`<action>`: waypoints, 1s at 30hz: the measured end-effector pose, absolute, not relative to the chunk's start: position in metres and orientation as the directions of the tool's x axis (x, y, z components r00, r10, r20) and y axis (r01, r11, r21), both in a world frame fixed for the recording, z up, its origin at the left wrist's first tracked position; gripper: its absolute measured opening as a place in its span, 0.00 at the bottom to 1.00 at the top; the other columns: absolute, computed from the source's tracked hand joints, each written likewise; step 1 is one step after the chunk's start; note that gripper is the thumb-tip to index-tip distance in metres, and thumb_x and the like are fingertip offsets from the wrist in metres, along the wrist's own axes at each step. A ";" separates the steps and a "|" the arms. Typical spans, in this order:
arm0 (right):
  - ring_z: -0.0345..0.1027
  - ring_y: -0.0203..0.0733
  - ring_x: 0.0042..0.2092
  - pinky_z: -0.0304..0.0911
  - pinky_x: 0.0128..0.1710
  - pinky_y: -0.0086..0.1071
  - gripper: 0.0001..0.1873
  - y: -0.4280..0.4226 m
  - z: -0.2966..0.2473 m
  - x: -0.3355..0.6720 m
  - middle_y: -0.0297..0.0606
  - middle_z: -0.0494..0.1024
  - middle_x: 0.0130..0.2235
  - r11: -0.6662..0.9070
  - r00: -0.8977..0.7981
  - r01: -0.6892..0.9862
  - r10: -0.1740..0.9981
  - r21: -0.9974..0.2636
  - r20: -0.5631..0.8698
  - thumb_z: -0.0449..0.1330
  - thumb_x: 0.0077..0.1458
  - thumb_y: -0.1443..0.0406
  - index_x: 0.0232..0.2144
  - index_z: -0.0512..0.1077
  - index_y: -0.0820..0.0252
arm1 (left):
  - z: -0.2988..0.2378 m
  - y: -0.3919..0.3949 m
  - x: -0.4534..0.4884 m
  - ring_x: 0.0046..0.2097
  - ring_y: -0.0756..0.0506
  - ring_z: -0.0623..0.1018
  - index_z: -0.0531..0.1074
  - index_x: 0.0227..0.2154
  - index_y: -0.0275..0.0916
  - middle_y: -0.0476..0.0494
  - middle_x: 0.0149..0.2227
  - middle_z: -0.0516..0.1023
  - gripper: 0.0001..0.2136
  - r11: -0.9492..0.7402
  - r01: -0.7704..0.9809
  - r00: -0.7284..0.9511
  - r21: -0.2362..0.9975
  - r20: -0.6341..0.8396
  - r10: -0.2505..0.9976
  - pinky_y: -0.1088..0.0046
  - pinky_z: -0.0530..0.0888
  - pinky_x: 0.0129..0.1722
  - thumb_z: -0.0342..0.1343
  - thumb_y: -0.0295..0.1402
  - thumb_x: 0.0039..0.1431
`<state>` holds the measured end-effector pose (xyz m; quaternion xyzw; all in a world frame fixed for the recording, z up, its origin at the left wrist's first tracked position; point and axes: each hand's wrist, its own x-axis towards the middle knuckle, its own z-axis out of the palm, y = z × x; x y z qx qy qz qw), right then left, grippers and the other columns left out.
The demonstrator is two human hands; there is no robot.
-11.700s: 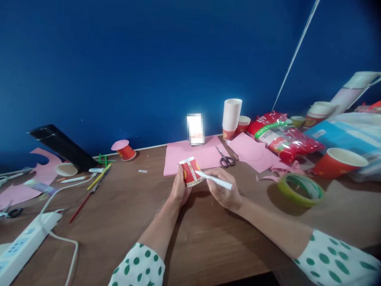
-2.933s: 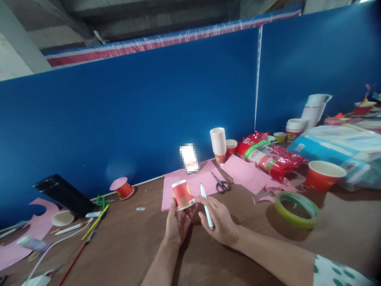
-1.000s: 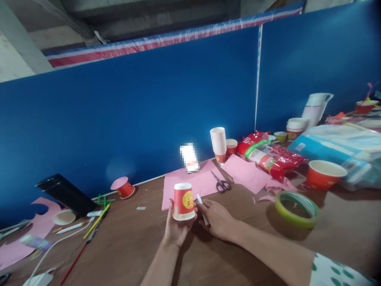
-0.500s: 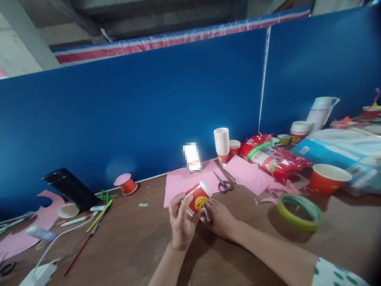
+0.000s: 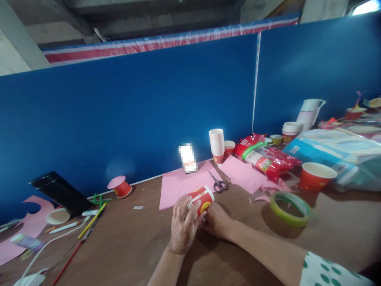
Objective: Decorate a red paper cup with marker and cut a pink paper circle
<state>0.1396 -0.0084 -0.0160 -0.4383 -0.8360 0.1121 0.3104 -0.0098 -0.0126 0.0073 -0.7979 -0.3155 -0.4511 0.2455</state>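
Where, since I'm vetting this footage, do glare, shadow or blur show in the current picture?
Head view: the white rectangle is blown out and pixelated; glossy highlights dot the red bag; a soft shadow lies beside the tape roll. Same view: fine print on the cup in the left hand is too blurred to read; the black cylinder leans outward, perhaps from lens distortion.

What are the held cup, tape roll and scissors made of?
Held cup: likely paper, smooth, with a printed yellow emblem. Tape roll: probably plastic film, glossy, yellowish and translucent-looking. Scissors: greyish blades suggest metal; dark handles, perhaps plastic.
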 end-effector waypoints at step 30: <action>0.64 0.47 0.49 0.60 0.49 0.37 0.19 -0.007 -0.012 0.139 0.46 0.72 0.46 0.460 -0.341 0.716 0.887 -0.526 0.311 0.56 0.49 0.70 0.46 0.64 0.62 | -0.005 -0.004 -0.015 0.53 0.39 0.68 0.60 0.54 0.39 0.36 0.50 0.66 0.29 -0.612 0.682 0.110 0.401 0.771 0.628 0.55 0.68 0.53 0.62 0.39 0.50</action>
